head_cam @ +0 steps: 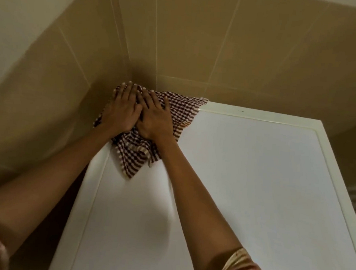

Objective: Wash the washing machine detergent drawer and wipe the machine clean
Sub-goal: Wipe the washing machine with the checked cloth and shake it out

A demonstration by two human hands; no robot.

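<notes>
Your left hand (121,111) and right hand (153,118) lie side by side, fingers flat, gripping nothing. They press the checked cloth (183,109) onto the washing machine top (243,182) at its far left corner, where the tiled walls (201,40) meet. The white top stretches right and toward you.

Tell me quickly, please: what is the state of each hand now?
Left hand: open, fingers flat, pressing the checked cloth.
Right hand: open, also pressing flat on the cloth.
</notes>
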